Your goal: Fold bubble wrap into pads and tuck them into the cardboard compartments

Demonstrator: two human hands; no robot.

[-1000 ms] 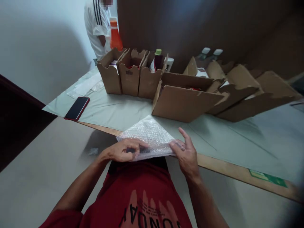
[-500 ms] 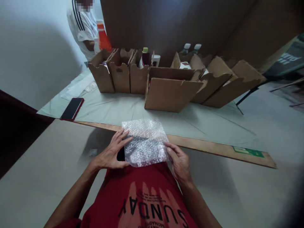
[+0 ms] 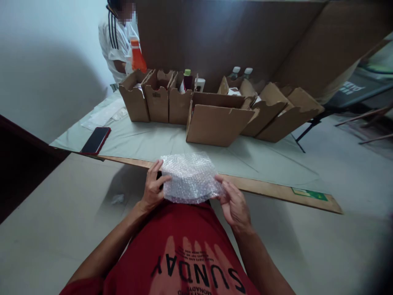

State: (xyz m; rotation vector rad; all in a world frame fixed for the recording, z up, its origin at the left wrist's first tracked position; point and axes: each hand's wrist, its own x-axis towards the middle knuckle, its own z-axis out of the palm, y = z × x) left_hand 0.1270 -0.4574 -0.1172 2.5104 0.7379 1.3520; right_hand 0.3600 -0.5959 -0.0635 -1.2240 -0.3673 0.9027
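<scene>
A clear, crinkled sheet of bubble wrap (image 3: 190,178), seemingly folded, lies between my hands at the table's front edge, just above my lap. My left hand (image 3: 154,184) grips its left edge, one finger across the top and the others along the side. At the lower right corner, my right hand (image 3: 235,203) pinches the wrap between thumb and fingers. Whether anything is inside the wrap I cannot tell.
Several cardboard bins (image 3: 219,125) stand along the table's back, some holding bottles. A phone (image 3: 95,140) lies at the left near clear plastic (image 3: 102,114). Behind the bins, a person (image 3: 115,45) in white is near an orange bottle (image 3: 138,57). A brown panel (image 3: 208,37) rises behind.
The bubble wrap's near edge has come up, away from my lap. My left hand has moved up and curled more round its edge; my right hand still holds the right corner.
</scene>
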